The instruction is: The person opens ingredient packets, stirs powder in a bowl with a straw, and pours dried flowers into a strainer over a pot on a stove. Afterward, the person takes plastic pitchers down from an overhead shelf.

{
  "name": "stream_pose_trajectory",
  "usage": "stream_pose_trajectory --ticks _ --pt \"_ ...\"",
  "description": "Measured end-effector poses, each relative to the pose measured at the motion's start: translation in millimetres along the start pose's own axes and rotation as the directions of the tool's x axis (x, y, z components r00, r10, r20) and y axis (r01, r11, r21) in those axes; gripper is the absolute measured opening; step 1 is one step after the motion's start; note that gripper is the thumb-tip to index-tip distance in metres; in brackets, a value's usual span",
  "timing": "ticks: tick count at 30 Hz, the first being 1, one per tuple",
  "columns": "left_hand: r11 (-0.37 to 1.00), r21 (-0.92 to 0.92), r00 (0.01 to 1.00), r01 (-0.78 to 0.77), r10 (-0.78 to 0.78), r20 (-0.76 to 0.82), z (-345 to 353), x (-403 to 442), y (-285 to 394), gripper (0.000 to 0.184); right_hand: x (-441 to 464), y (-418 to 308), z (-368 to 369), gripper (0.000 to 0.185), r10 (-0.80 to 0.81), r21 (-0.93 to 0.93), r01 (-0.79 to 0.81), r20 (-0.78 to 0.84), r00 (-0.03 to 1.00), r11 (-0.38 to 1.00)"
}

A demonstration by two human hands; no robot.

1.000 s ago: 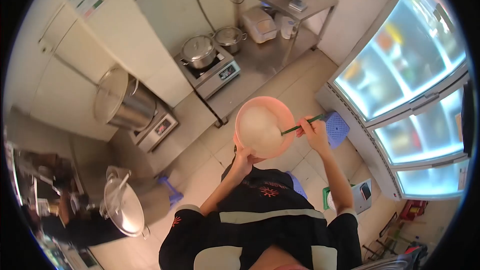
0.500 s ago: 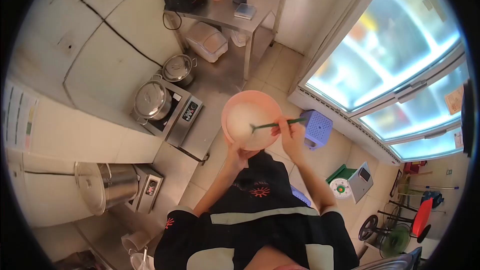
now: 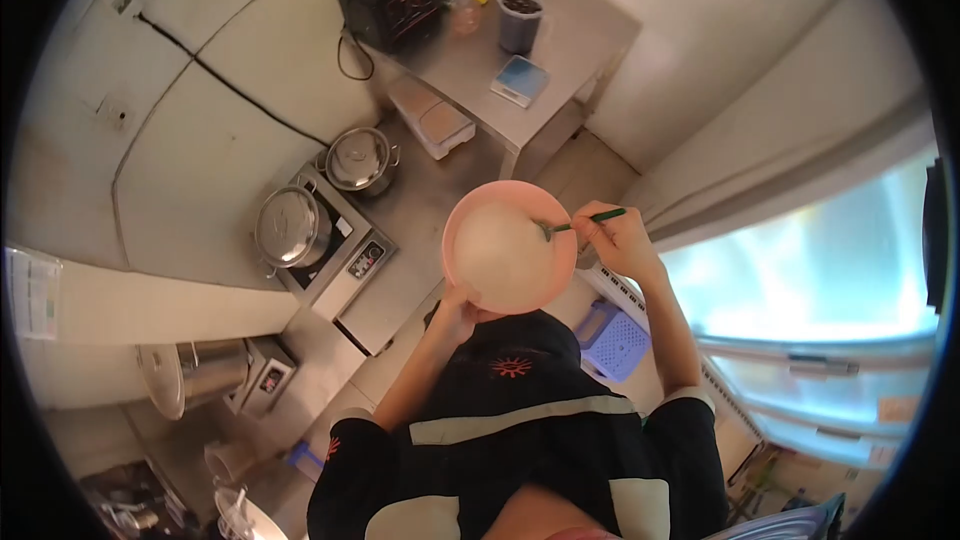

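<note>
Left hand (image 3: pixel 459 316) gripping pink bowl (image 3: pixel 500 192) by near-left rim, mid-scene; white contents (image 3: pixel 500 255) inside. Right hand (image 3: pixel 618 240) fingers closed around green utensil (image 3: pixel 560 228), tip shifted from mid-bowl to right side: likely mid-stir. Farther left, lidded pot (image 3: pixel 290 225); far, metal table (image 3: pixel 595 25).

L hand (image 3: pixel 460 314) grips pink bowl (image 3: pixel 505 192); R hand (image 3: pixel 622 242) w/ green utensil (image 3: pixel 610 213).
</note>
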State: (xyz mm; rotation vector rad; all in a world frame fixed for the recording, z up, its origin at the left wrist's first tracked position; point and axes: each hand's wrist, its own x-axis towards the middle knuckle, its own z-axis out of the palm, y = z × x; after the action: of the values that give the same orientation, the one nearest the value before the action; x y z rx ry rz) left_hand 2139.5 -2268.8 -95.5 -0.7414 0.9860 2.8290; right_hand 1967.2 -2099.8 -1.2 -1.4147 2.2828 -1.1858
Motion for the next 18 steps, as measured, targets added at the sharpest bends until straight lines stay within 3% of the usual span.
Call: stream_pose_trajectory --ticks 2,3,4,6,7,9,14,17,18 --pt "0.999 0.038 0.996 -0.035 0.038 -0.078 10 26 9 0.066 16 32 3 0.013 0.257 0.234 -0.232 -0.079 0.963 0.944" --pt "0.998 0.013 0.995 -0.065 0.066 -0.07 14 40 14 0.07 24 50 10 0.019 0.271 0.385 -0.204 -0.128 0.954 0.9" --pt "0.996 -0.011 0.994 -0.087 0.086 -0.062 17 52 18 0.078 33 71 16 0.019 0.268 0.391 -0.204 -0.116 0.957 0.898" --pt "0.995 -0.013 0.991 -0.096 0.094 -0.095 9 83 21 0.079 44 105 32 0.019 0.46 0.73 -0.23 -0.129 0.879 0.644" --pt "0.995 -0.012 0.989 -0.102 0.101 -0.112 8 95 26 0.081 49 116 40 0.019 0.468 0.735 -0.237 -0.123 0.875 0.635" --pt "0.991 0.052 0.984 -0.121 0.127 -0.124 20 118 45 0.08 73 134 46 0.02 0.593 0.838 -0.249 -0.108 0.798 0.487" --pt "0.975 0.109 0.972 -0.192 0.204 -0.113 33 189 78 0.081 141 156 40 0.022 0.7 0.847 -0.281 -0.141 0.7 0.452" --pt "0.961 0.145 0.966 -0.234 0.247 -0.073 40 238 103 0.082 187 168 35 0.021 0.725 0.898 -0.189 -0.182 0.664 0.398" --pt "0.94 0.139 0.946 -0.311 0.321 -0.054 34 257 102 0.082 202 173 30 0.021 0.726 0.897 -0.188 -0.186 0.662 0.401"
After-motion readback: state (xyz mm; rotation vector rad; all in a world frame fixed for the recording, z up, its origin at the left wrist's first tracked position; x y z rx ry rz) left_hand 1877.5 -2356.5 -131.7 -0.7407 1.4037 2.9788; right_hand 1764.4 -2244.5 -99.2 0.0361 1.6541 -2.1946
